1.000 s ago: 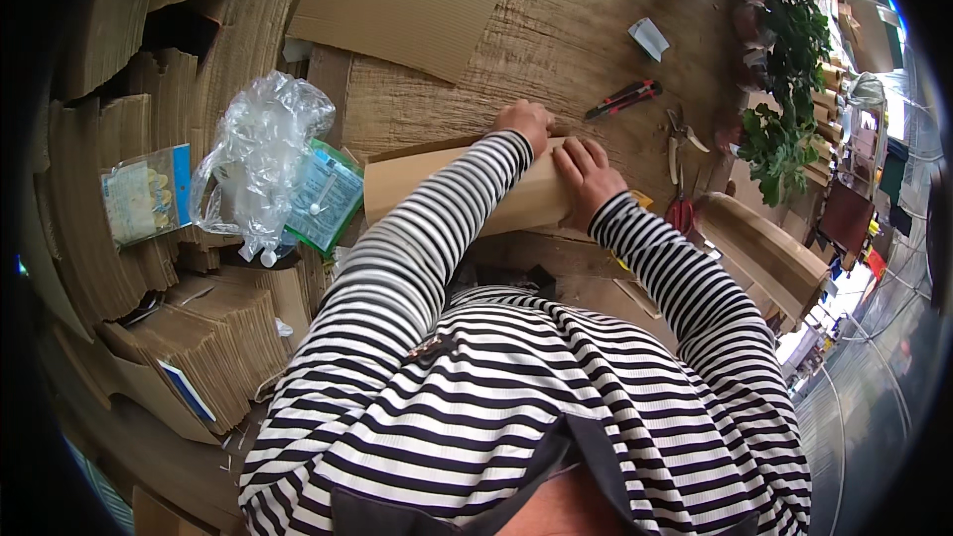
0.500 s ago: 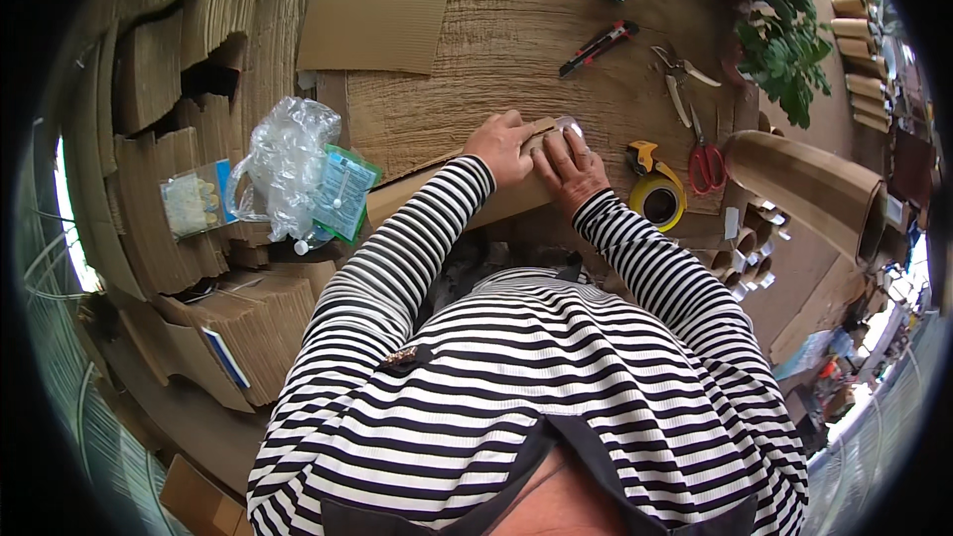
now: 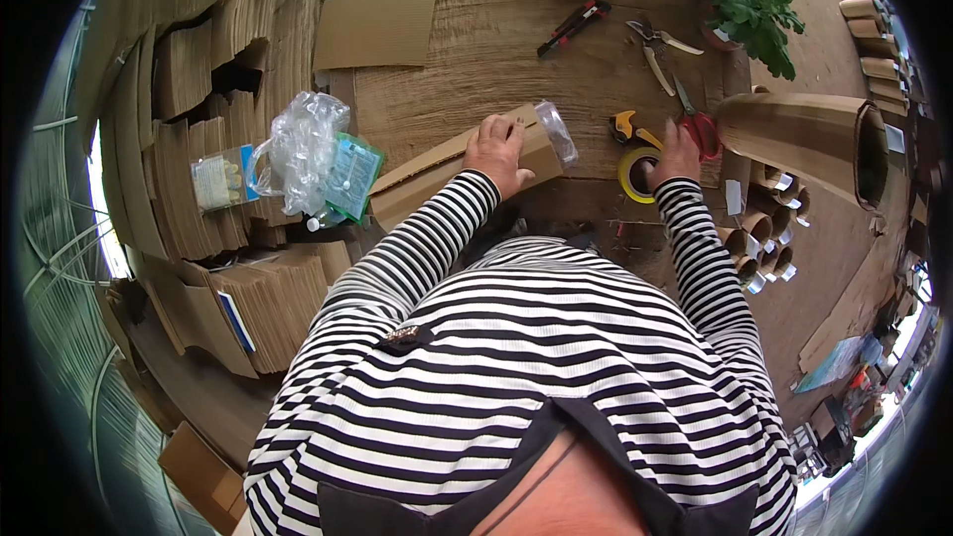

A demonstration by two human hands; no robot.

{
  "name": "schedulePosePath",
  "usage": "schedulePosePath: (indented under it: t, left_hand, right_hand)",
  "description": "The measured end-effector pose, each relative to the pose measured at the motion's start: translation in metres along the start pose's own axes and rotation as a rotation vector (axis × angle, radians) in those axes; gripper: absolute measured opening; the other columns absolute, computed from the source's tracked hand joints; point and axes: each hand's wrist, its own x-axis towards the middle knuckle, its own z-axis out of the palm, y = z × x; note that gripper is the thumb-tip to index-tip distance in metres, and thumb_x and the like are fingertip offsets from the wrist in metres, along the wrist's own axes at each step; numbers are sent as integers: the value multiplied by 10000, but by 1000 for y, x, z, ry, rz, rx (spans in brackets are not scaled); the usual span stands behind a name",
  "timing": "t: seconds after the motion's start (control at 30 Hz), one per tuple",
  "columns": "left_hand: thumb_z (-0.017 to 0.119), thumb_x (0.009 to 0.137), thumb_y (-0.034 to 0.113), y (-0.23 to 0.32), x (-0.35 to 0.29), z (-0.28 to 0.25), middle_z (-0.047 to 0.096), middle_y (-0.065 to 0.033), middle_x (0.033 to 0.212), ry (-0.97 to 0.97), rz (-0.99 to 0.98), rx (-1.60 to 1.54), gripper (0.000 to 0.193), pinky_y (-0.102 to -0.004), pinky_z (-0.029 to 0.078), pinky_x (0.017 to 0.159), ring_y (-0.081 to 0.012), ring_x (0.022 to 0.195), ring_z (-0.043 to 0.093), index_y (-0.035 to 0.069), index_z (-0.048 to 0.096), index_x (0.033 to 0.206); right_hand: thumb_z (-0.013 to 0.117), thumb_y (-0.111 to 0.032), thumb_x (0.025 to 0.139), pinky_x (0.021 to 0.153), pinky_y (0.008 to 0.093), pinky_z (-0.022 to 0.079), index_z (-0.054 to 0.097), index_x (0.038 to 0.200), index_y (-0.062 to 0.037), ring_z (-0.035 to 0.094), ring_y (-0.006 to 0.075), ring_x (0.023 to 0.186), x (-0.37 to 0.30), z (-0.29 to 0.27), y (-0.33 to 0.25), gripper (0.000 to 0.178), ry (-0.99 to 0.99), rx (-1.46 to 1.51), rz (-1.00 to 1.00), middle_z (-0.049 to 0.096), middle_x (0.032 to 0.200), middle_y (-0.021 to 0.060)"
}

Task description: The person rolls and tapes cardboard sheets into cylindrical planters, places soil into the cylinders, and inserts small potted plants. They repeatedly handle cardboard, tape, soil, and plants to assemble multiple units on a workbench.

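Note:
A long, narrow cardboard box lies slanted in front of me, with clear plastic wrap sticking out of its right end. My left hand grips it near that end, fingers over the top and thumb on the near side. To the right, my right hand is at a yellow tape dispenser with an orange head. The thumb reaches over the tape roll, and the other fingers lie along the dispenser's right side, close to the red-handled scissors.
Beyond the hands lie pruning shears, a red-and-black utility knife and a flat cardboard sheet. Plastic bags and stacked cardboard crowd the left. A cardboard tube and a potted plant stand right.
My right hand has left the box's wrapped end and moved right to the tape dispenser. My left hand stays on the box. The whole view has shifted slightly.

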Motion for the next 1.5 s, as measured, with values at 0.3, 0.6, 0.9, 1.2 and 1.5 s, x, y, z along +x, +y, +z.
schedulePosePath:
  t: [0.3,0.6,0.9,1.2,1.5]
  left_hand:
    - [872,691,339,18,-16,4,504,-98,1289,-2,7,41,841,-428,400,1094,-310,1292,443,133,500,1416]
    - [852,712,307,15,-25,16,478,-64,1380,72,33,14,812,-458,389,1095,-285,1345,396,114,495,1415]
    - [878,649,308,0,-25,20,522,-63,1410,155,119,-110,821,-417,437,1071,-254,1279,484,94,572,1380]
    - [858,700,335,-11,-26,19,456,-120,1481,54,137,-173,764,-410,456,1067,-283,1293,482,95,558,1360]
    - [833,756,412,-15,-15,17,319,-155,1577,-55,152,-132,852,-443,398,1110,-307,1363,405,93,444,1444]
  right_hand:
    - [765,-291,796,990,438,521,646,1285,-100,658,316,1153,35,-6,7,538,-491,-41,113,686,1232,169]
    - [667,-28,783,909,251,505,481,1445,-3,638,150,1064,-6,-58,-20,688,-611,1242,-126,650,1225,67]
    - [680,-153,775,999,297,492,525,1455,-134,653,253,1141,10,-76,-150,698,-318,435,-144,653,1283,161]
    - [655,-345,865,1060,439,479,389,1528,-215,584,374,1262,10,-86,-214,727,-391,-65,-17,524,1421,221]
    - [629,-386,874,1033,401,506,370,1536,-170,645,319,1190,21,-94,-238,743,-562,-253,14,652,1308,190]
